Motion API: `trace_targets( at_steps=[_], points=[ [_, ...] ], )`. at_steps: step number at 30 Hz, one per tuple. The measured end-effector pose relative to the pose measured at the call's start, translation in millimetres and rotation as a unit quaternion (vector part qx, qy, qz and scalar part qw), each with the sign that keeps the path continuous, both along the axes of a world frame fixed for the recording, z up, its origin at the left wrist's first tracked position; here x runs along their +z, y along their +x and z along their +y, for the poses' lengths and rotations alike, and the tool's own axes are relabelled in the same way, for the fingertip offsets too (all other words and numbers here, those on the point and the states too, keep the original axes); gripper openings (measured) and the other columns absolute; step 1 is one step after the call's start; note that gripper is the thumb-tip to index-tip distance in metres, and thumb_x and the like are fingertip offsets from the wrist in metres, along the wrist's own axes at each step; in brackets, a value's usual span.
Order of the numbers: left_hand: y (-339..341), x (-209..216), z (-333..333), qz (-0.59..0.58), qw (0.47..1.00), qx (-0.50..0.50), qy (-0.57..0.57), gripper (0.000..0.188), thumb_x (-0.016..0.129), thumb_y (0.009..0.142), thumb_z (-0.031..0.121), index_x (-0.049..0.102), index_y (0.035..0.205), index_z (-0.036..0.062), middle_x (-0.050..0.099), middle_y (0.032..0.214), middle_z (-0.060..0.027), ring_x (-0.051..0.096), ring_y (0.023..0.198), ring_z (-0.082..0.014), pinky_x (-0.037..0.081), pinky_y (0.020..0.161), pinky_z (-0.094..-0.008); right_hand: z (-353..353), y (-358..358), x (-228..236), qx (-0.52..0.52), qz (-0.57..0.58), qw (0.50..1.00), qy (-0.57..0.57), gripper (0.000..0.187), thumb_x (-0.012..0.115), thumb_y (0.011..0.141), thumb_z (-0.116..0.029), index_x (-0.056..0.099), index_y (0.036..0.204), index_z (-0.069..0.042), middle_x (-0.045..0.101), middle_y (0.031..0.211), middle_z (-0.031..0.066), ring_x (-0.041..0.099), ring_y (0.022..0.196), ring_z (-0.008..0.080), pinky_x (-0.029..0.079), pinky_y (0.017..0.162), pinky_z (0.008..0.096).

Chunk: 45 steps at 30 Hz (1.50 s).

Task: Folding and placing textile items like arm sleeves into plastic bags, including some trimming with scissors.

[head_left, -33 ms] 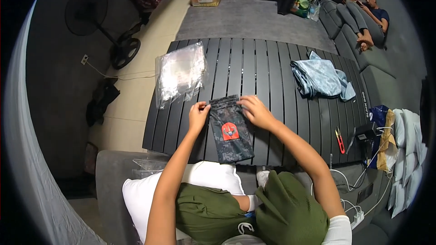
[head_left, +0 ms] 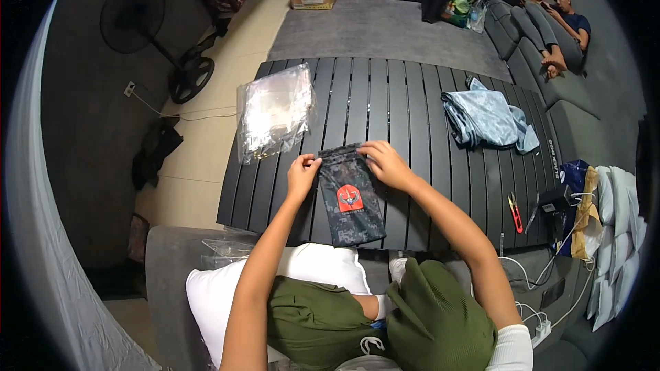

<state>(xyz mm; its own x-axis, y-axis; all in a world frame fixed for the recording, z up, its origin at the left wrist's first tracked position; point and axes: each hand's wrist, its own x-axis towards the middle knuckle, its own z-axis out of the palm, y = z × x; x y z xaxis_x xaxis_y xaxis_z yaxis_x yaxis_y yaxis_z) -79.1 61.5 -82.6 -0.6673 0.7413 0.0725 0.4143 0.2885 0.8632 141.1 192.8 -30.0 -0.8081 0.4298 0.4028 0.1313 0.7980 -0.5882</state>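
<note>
A dark camouflage-print fabric pouch [head_left: 352, 223] with a red emblem lies flat on the black slatted table [head_left: 412, 130], close to its near edge. Its gathered top end points away from me. My left hand [head_left: 301, 177] pinches the upper left edge of the pouch between thumb and fingers. At the upper right corner, my right hand [head_left: 387, 165] has bent fingers over the fabric, thumb tucked near the edge. A stack of clear plastic bags [head_left: 276, 110] rests on the table beyond my left hand.
Folded light-blue cloth [head_left: 487, 117] lies at the right of the table. Near the right edge are red-handled snips [head_left: 515, 214] and a black power adapter [head_left: 554, 198] with white cables. A person [head_left: 560, 24] reclines on the far-right sofa. A standing fan [head_left: 134, 17] is at left.
My right fingers have shifted slightly at the pouch's top corner. The pouch and my left hand stay almost the same.
</note>
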Motion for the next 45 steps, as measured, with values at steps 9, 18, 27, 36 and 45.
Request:
trace_targets(
  at_steps=[9, 18, 27, 36, 45],
  points=[
    [17, 17, 7, -0.145, 0.987, -0.075, 0.003, 0.015, 0.065, 0.079, 0.010, 0.060, 0.091, 0.0049, 0.060, 0.078, 0.0026, 0.053, 0.071, -0.0049, 0.041, 0.062, -0.0188, 26, -26, -12, -0.067, -0.176, 0.982, 0.001, 0.025, 0.065, 0.073, -0.029, 0.062, 0.091, -0.013, 0.050, 0.097, 0.0089, 0.044, 0.101, 0.0278, 0.037, 0.085, 0.0371],
    [17, 17, 24, -0.195, 0.973, -0.118, 0.033, 0.016, 0.060, 0.083, 0.012, 0.058, 0.096, 0.0028, 0.061, 0.083, 0.0005, 0.054, 0.074, -0.0069, 0.043, 0.066, -0.0213, 39, -10, -18, -0.082, -0.146, 0.967, -0.191, 0.021, 0.061, 0.077, -0.030, 0.062, 0.081, -0.009, 0.064, 0.080, 0.0066, 0.054, 0.087, 0.0266, 0.039, 0.079, 0.0424],
    [43, 35, 13, 0.281, 0.952, -0.117, 0.025, 0.017, 0.053, 0.080, 0.006, 0.057, 0.096, 0.0061, 0.052, 0.099, -0.0102, 0.051, 0.093, -0.0269, 0.040, 0.081, -0.0353, 12, -4, -13, -0.103, -0.009, 0.987, 0.126, 0.015, 0.058, 0.078, -0.014, 0.056, 0.092, -0.007, 0.053, 0.091, 0.0059, 0.048, 0.089, 0.0253, 0.037, 0.079, 0.0349],
    [48, 24, -14, 0.337, 0.914, -0.218, -0.059, 0.042, 0.050, 0.087, 0.031, 0.046, 0.125, 0.0140, 0.041, 0.132, -0.0068, 0.037, 0.118, -0.0262, 0.026, 0.097, -0.0400, 13, -14, -29, -0.097, 0.025, 0.995, 0.023, 0.021, 0.060, 0.075, -0.012, 0.057, 0.096, -0.008, 0.056, 0.094, 0.0070, 0.050, 0.092, 0.0251, 0.038, 0.079, 0.0361],
    [52, 46, -37, 0.386, 0.862, -0.304, -0.122, 0.074, 0.046, 0.081, 0.056, 0.023, 0.140, 0.0174, 0.013, 0.146, -0.0161, 0.016, 0.133, -0.0306, 0.011, 0.105, -0.0468, -7, 10, -8, -0.111, 0.050, 0.990, 0.072, 0.036, 0.062, 0.076, -0.021, 0.054, 0.107, -0.007, 0.053, 0.107, 0.0107, 0.049, 0.100, 0.0284, 0.037, 0.086, 0.0379]
  ],
)
